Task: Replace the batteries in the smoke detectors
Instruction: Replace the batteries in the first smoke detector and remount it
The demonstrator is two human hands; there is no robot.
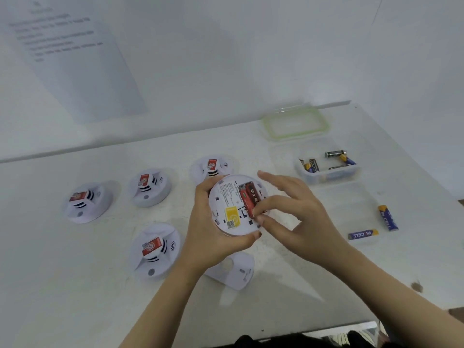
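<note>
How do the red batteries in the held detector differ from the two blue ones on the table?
The red batteries sit side by side in the held detector, right hand pinching one; the blue batteries lie apart on the table. Red wrappers versus blue-and-yellow. Both pairs are slim cylinders.

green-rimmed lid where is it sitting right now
In the head view, the green-rimmed lid lies flat at the far right of the table, near the wall, just behind the clear container of batteries.
</note>
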